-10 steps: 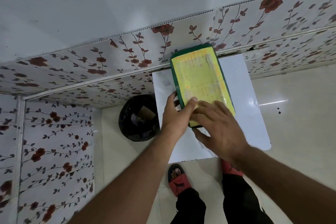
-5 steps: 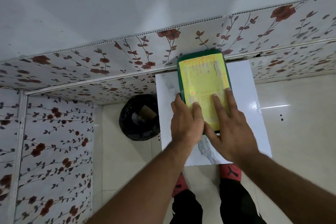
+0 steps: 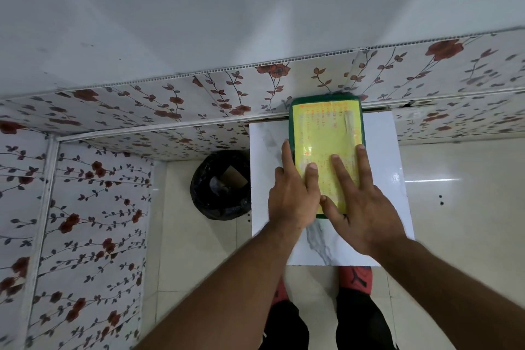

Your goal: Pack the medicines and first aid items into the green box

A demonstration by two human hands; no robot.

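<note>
Green box lies closed on the white marbled tabletop, its far end against the flowered wall panel, a yellow printed sheet covering its lid. Both hands lie flat and open on the lid's near half: the left hand at the left edge, the right hand with fingers spread across the sheet. A black bin stands on the floor left of the tabletop.

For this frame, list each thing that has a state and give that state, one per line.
Green box: closed, yellow printed lid on top, lying flat on the white table, far end at the wall.
Left hand: open, fingers flat on the lid's near left part.
Right hand: open, fingers spread on the lid.
Black bin: open-topped, on the floor left of the table.
</note>
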